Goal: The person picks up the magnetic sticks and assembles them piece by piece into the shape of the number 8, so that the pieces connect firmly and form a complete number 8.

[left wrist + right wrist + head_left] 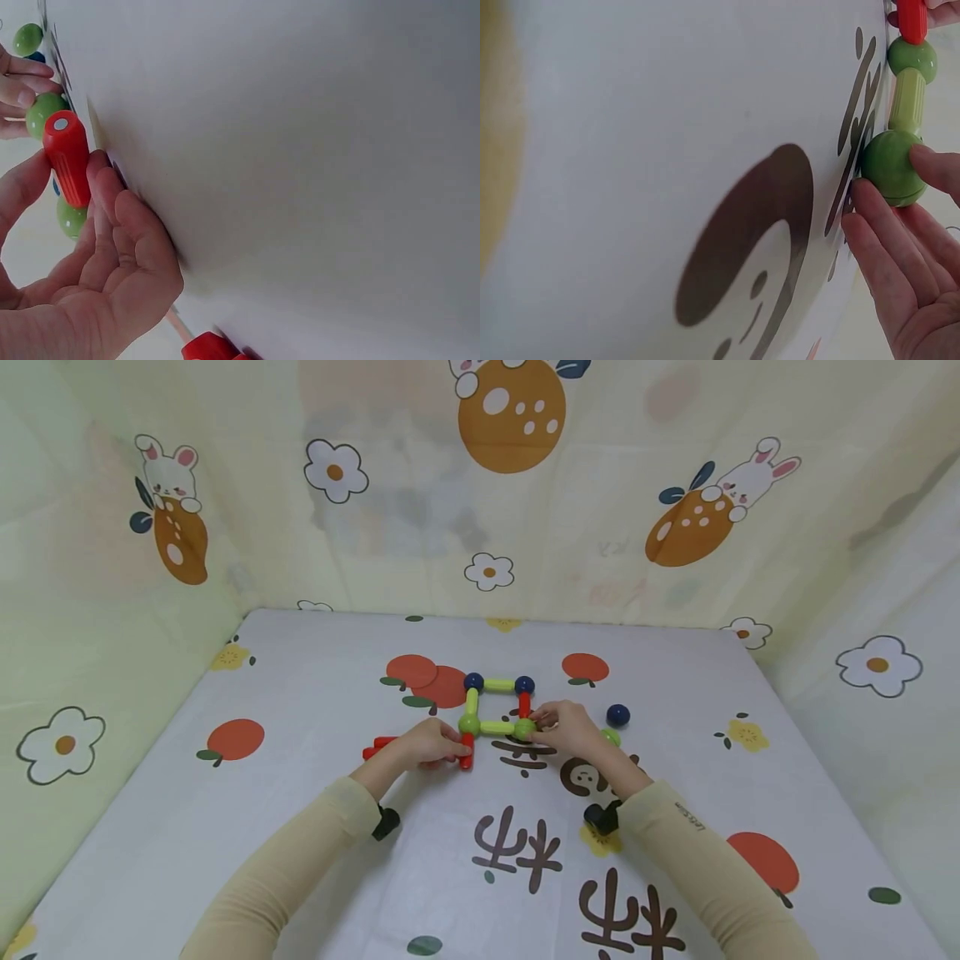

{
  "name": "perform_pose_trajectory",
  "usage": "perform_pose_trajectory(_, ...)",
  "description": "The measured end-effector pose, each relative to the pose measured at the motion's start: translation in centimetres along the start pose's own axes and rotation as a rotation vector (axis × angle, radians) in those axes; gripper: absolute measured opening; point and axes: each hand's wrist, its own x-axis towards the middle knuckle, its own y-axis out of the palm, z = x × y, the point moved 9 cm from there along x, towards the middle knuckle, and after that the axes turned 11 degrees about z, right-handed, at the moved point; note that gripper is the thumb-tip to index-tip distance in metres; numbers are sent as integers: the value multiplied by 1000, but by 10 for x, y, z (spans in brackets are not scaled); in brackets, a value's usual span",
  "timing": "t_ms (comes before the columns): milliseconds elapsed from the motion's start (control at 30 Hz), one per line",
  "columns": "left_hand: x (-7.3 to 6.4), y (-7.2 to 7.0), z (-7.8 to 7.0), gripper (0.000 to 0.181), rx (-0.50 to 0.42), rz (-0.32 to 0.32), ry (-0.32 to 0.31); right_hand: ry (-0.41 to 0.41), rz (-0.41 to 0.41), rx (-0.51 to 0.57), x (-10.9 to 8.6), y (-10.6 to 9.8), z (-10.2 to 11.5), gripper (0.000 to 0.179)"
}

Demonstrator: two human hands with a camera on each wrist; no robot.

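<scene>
On the table lies a square of magnetic-looking toy rods and balls. Navy balls (473, 682) form its two far corners, green balls (468, 724) the near ones. Three sides are yellow-green rods (498, 686); the right side is a red rod (524, 705). Another red rod (67, 161) sticks out toward me from the near left green ball, and my left hand (431, 743) pinches it between thumb and fingers. My right hand (570, 728) holds the near right green ball (894, 166), thumb on one side and fingertips on the other.
Loose red rods (371, 750) lie left of my left hand, partly hidden behind it. A loose navy ball (618, 716) and a green ball (612, 737) sit beyond my right wrist. A patterned cloth (420, 877) covers the table, with printed curtains (405, 543) around it.
</scene>
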Motion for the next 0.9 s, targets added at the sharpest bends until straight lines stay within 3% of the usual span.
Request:
perform_pose_trajectory(467, 0, 1, 1, 34, -32, 0, -1, -129, -8, 9, -18, -13, 0, 38)
perform_pose_trajectory(600, 0, 1, 0, 38, -20, -5, 2, -152, -43, 18, -30, -24, -1, 35)
perform_pose_trajectory(900, 0, 0, -1, 42, 17, -19, 32, -168, -178, -78, -50, -47, -13, 31)
